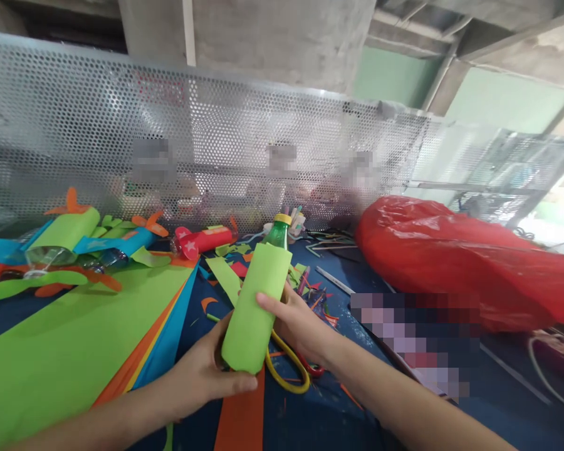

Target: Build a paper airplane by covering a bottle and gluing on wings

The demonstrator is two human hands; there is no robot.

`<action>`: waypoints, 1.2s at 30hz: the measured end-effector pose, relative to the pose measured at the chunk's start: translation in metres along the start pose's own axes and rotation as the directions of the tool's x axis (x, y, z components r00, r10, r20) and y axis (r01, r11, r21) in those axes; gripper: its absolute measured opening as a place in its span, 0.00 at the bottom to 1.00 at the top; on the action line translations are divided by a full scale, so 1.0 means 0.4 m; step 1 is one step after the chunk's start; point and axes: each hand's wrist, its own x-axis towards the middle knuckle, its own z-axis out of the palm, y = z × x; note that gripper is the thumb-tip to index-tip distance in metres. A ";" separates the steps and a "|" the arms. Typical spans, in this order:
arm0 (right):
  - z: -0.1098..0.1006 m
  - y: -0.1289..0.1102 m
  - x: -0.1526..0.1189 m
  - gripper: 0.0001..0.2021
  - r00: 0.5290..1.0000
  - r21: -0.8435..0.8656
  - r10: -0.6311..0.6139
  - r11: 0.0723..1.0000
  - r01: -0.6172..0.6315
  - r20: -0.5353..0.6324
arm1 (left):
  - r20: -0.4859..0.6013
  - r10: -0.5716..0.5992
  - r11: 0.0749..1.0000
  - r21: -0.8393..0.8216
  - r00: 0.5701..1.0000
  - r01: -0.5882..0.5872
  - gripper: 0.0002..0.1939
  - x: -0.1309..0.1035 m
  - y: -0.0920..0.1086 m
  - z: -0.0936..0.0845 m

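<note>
A green plastic bottle [277, 234] with a yellow cap is wrapped in a lime-green paper sheet [256, 310]. It leans slightly to the right, cap end away from me. My left hand [219, 363] grips the lower end, thumb across the bottom edge. On the right side, my right hand [296, 316] presses the paper with its thumb, the other fingers hidden behind. Just under the bottle lie scissors with yellow handles [291, 379] and an orange paper strip [239, 413].
Large paper sheets [89, 332] in green, orange and blue lie at left, below finished bottle crafts [66, 235]. A red plastic bag [451, 263] fills the right side. Paper scraps [225, 275] litter the blue table. A perforated metal screen [244, 138] stands behind.
</note>
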 end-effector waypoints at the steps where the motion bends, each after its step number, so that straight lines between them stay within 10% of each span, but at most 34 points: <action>1: 0.001 -0.001 0.001 0.26 1.000 -0.005 0.015 1.000 -0.015 -0.001 | -0.011 -0.007 1.000 0.002 1.000 0.007 0.43 -0.001 0.004 0.001; 17: 0.001 0.018 -0.002 0.30 0.996 -0.028 0.092 0.995 -0.092 -0.002 | -0.079 -0.094 0.995 -0.032 0.992 0.091 0.27 0.000 0.016 0.002; 36: -0.008 0.018 -0.012 0.33 0.990 -0.130 0.094 0.988 -0.080 0.104 | -0.052 0.034 0.998 -0.045 0.998 -0.036 0.40 -0.010 0.014 0.014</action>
